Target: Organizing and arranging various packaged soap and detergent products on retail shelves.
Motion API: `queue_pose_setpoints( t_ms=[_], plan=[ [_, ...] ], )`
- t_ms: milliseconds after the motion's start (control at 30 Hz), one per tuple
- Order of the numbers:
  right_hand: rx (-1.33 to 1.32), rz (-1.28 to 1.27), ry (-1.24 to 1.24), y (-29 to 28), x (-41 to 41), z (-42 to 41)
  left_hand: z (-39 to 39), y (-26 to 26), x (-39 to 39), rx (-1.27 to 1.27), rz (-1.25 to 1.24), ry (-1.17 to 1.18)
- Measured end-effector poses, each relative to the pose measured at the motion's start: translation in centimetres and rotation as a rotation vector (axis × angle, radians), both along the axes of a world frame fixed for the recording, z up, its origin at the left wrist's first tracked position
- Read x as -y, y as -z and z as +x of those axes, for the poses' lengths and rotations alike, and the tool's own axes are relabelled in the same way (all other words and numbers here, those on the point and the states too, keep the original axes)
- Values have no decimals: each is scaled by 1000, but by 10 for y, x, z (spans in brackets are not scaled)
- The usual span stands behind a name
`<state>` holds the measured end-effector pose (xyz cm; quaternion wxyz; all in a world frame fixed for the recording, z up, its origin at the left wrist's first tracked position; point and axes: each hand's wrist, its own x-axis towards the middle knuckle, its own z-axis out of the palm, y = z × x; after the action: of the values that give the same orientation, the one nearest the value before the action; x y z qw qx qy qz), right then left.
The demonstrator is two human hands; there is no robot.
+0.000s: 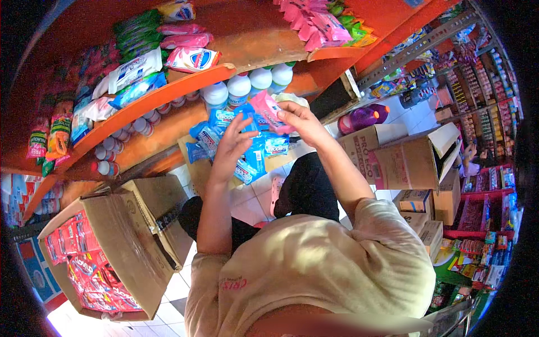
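Note:
My right hand point(297, 120) grips a pink Bioderm soap pack point(270, 111) by its lower right part, between thumb and fingers. To its left my left hand point(232, 145) is raised with its fingers spread, holding nothing. Beneath and behind both hands lies a pile of blue Bioderm soap packs point(255, 156), some partly hidden by my left hand. The pile rests on a cardboard box point(198, 167). White bottles point(238, 89) with coloured caps stand just beyond the pile, under the orange shelf.
An orange wooden shelf point(185, 86) curves across above, bearing soap packs point(137, 69) in several colours. At lower left stands an open carton point(126, 244) of red packets point(94, 274). Cardboard boxes point(404, 160) and purple bottles point(364, 118) are at right, before stocked racks. Part of another person point(468, 160) shows at far right.

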<state>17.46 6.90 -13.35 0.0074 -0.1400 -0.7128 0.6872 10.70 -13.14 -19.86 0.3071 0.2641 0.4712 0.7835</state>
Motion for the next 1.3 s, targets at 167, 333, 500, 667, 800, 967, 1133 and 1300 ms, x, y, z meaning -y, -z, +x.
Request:
queue_pose_setpoints(
  t_ms=[167, 333, 500, 667, 800, 967, 1133, 1300],
  plan=[
    [57, -383, -77, 20, 22, -3, 3, 7, -9, 152, 70, -108],
    [-21, -157, -16, 28, 30, -3, 6, 7, -9, 220, 111, -163],
    [-54, -187, -96, 0, 43, 2, 2, -1, -8, 352, 272, -285],
    [-169, -208, 45, 12, 33, 2, 1, -2, -5, 306, 213, -212],
    [-197, -182, 350, 33, 37, -7, 16, 11, -11, 37, 21, -354],
    [-1, -875, 133, 37, 57, 13, 28, 8, -15, -731, -231, -523],
    [-185, -396, 159, 11, 62, 15, 24, 2, -18, -883, -173, -561],
    [-482, 386, 227, -48, -12, -10, 28, -9, -14, -951, -229, -589]
  ],
)
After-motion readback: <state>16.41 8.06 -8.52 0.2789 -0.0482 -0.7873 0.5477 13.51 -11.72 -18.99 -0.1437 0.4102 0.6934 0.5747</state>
